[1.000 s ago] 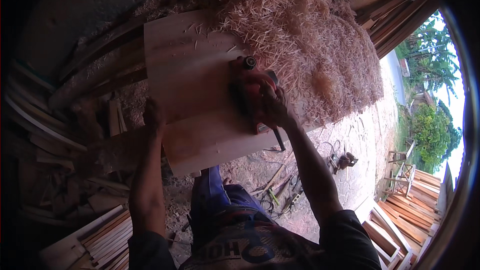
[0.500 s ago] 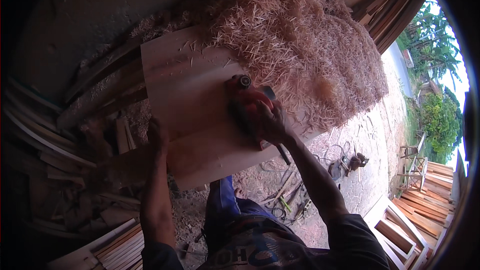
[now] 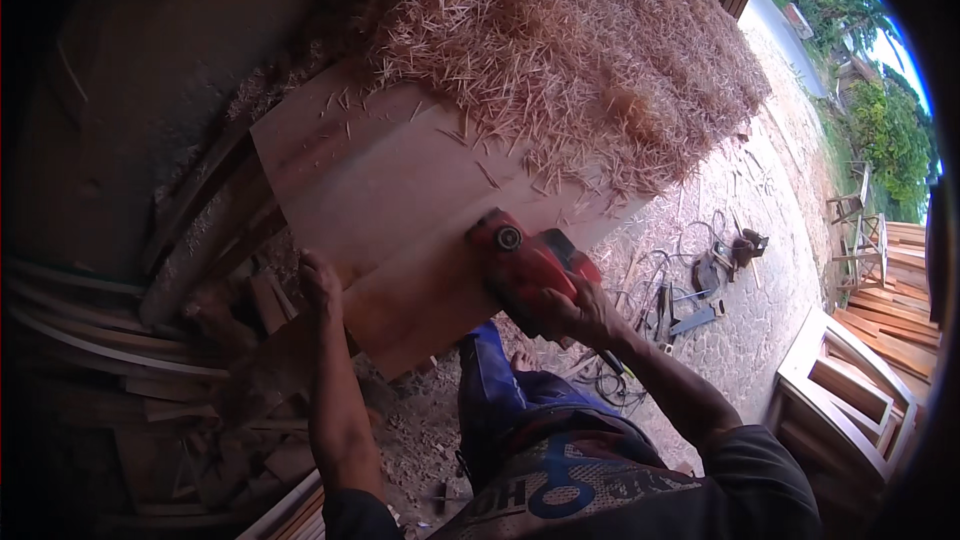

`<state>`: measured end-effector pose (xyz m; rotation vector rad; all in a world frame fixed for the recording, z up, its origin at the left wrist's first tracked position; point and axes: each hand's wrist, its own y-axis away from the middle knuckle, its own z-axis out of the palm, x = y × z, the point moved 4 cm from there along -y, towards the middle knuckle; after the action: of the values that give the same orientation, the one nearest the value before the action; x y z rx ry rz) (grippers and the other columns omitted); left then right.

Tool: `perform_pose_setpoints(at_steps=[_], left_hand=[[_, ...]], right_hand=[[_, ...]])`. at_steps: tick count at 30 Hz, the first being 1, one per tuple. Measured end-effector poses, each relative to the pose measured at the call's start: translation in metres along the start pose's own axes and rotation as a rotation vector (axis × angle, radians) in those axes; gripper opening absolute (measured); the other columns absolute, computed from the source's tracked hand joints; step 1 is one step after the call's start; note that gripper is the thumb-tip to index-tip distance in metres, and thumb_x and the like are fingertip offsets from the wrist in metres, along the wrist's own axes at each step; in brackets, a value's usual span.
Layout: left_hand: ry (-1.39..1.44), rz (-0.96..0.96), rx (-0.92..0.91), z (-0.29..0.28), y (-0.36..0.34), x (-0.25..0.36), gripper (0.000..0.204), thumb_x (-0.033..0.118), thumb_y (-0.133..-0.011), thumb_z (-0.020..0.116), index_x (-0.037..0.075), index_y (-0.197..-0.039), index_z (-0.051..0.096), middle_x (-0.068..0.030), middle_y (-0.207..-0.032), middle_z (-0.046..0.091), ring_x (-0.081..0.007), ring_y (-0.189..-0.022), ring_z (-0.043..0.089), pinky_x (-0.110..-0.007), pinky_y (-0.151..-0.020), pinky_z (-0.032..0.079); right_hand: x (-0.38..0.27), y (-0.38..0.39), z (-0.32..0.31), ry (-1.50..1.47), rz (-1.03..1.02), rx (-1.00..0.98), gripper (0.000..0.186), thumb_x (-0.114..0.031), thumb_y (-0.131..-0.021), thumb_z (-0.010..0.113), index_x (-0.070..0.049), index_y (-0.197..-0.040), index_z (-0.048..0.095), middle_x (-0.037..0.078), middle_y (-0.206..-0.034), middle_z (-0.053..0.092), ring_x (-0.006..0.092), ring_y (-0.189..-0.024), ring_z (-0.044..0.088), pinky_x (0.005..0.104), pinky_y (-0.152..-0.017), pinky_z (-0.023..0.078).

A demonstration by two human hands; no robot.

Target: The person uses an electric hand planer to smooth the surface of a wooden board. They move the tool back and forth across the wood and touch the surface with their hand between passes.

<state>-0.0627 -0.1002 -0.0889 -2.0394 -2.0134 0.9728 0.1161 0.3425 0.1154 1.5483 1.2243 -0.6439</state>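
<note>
Gripped red power planer [image 3: 515, 260] in right hand [image 3: 577, 312] at four o'clock on pale board [image 3: 370, 205]; had left hand [image 3: 321, 285] by its eight o'clock edge (could not tell whether clasping). Seemed mid-planing; likely needed a level, steady stroke next.

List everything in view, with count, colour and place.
Power planer: one, red and black, over the board's near right edge
Board: one, pale brown, centre
Wood shavings: one heap, pinkish tan, across the board's far side
Handsaw: one, greyish blade, ground right of the planer
Arched frame: at least one, pale wood, lower right
Planks: several, orange-brown, right edge
Timber strips: several, pale to dark, left
Greenery: uncounted, green, upper right
Trousers: one pair, blue, lower middle
Left hand: one, bare, at the board's left edge
Right hand: one, bare, gripping the planer
</note>
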Motion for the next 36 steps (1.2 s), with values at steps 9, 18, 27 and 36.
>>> perform_pose_setpoints(at_steps=[9,18,27,36], left_hand=[[0.07,0.066,0.082,-0.044,-0.014,0.023,0.024,0.011,-0.1,0.05,-0.001,-0.118,0.06,-0.0067,-0.08,0.055,-0.019,-0.063,0.063,-0.027,-0.049,0.051],[0.399,-0.164,-0.332,-0.024,-0.012,0.017,0.024,0.015,-0.103,0.047,-0.004,-0.115,0.056,-0.0203,-0.095,0.064,-0.0337,-0.083,0.069,-0.042,-0.067,0.06],[0.438,-0.329,-0.251,0.014,-0.004,-0.01,0.028,0.021,-0.106,0.043,-0.003,-0.112,0.056,-0.0235,-0.086,0.062,-0.0406,-0.069,0.067,-0.047,-0.055,0.057],[0.594,-0.269,-0.191,-0.017,-0.001,-0.007,0.025,0.014,-0.101,0.049,-0.006,-0.112,0.057,-0.025,-0.101,0.064,-0.0417,-0.088,0.068,-0.048,-0.067,0.058]], right_hand=[[-0.055,-0.09,0.013,0.003,-0.194,0.152,0.047,-0.05,-0.097,0.058,-0.006,-0.112,0.066,0.015,-0.076,0.07,0.0278,-0.074,0.073,0.0407,-0.067,0.055],[-0.127,-0.277,0.024,0.02,-0.11,0.082,0.053,-0.058,-0.094,0.056,-0.008,-0.108,0.065,0.018,-0.081,0.068,0.0314,-0.074,0.071,0.0461,-0.062,0.053],[-0.011,0.027,0.03,-0.031,-0.014,0.018,0.043,-0.044,-0.098,0.057,-0.007,-0.119,0.064,0.012,-0.074,0.07,0.021,-0.069,0.072,0.0373,-0.065,0.055],[-0.094,-0.126,0.053,0.053,-0.185,0.099,0.044,-0.048,-0.097,0.058,-0.007,-0.109,0.068,0.018,-0.072,0.069,0.0289,-0.067,0.072,0.0426,-0.063,0.053]])
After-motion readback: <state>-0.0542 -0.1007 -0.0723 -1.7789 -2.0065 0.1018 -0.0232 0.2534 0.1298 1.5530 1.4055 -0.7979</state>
